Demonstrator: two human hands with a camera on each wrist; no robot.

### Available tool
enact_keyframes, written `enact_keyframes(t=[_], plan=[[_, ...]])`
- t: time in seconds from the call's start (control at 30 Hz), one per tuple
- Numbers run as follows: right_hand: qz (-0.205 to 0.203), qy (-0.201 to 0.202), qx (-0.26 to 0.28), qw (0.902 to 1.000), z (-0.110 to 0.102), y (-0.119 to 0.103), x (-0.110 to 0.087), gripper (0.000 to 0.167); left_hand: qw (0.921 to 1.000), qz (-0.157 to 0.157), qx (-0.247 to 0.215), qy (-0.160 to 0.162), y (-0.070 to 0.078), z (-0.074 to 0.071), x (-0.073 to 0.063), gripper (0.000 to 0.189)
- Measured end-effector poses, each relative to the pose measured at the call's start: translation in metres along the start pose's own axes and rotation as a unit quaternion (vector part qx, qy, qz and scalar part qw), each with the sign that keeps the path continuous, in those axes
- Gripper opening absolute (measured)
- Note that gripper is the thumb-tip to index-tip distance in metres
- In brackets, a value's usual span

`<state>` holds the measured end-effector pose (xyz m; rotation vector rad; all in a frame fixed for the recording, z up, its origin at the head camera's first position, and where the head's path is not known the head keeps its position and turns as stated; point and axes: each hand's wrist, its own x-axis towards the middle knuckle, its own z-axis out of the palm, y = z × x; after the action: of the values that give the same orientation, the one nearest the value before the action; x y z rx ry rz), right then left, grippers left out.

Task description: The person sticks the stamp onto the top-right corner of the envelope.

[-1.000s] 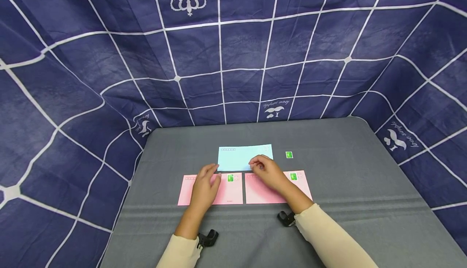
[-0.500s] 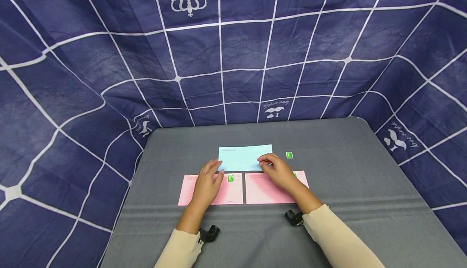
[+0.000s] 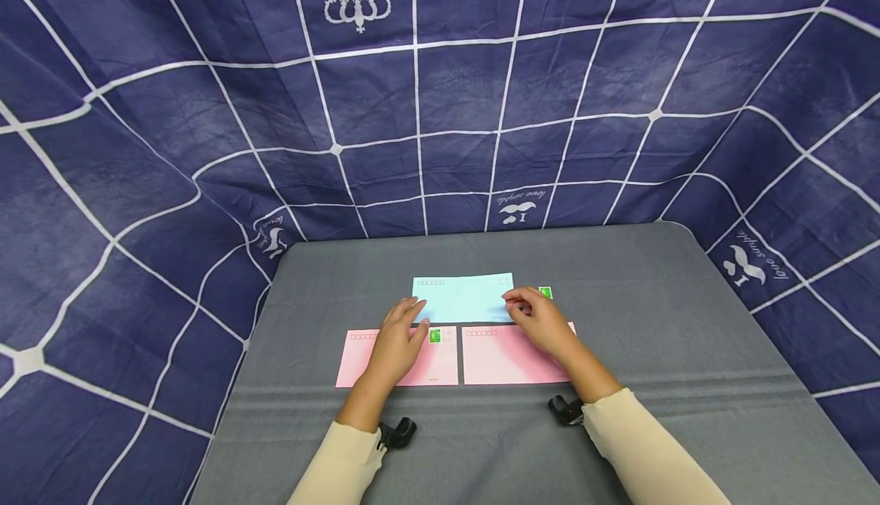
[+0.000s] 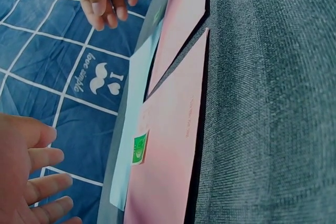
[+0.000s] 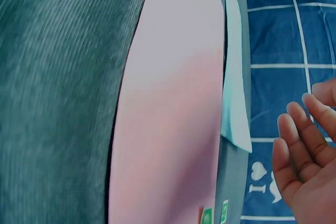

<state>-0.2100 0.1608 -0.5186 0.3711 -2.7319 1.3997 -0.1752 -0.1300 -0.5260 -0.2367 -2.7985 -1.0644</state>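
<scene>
My left hand [image 3: 397, 344] hovers over the left pink envelope [image 3: 433, 371], fingers relaxed and fingertips near the lower left corner of a light blue envelope [image 3: 461, 299]. Nothing is in it. By the blue envelope's right end is my right hand [image 3: 539, 322], loosely curled and holding nothing; it hovers over the right pink envelope [image 3: 498, 360]. A green stamp [image 3: 435, 335] sits on the left pink envelope. The right one's stamp [image 5: 207, 216] is hidden by the hand in the head view. One loose green stamp [image 3: 545, 292] lies beyond the right hand, partly covered.
The envelopes lie on a grey cloth-covered table [image 3: 330, 276]. A blue curtain [image 3: 454, 92] with white grid lines surrounds its back and sides. Black wrist cameras are strapped at both cream sleeves [image 3: 344, 459].
My right hand has moved right from over the blue envelope toward the loose stamp, covering the right pink envelope's stamp. My left hand has shifted slightly right and away from me. The envelopes stay in place.
</scene>
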Motion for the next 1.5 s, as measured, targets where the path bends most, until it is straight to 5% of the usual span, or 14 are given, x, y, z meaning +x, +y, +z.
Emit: enact_keyframes(t=[0.63, 1.2, 1.5], plan=[[0.03, 0.024, -0.044, 0.9983, -0.021, 0.031, -0.003, 0.026, 0.9993, 0.02, -0.003, -0.032, 0.003, 0.012, 0.014, 0.044], [0.122, 0.018, -0.09, 0.9883, -0.041, 0.046, 0.002, 0.037, 0.9968, 0.028, 0.023, -0.071, 0.004, 0.02, 0.022, 0.047], [0.149, -0.03, -0.108, 0.9824, -0.05, 0.055, 0.013, 0.043, 0.9942, 0.02, 0.045, -0.095, 0.003, 0.021, 0.029, 0.044]])
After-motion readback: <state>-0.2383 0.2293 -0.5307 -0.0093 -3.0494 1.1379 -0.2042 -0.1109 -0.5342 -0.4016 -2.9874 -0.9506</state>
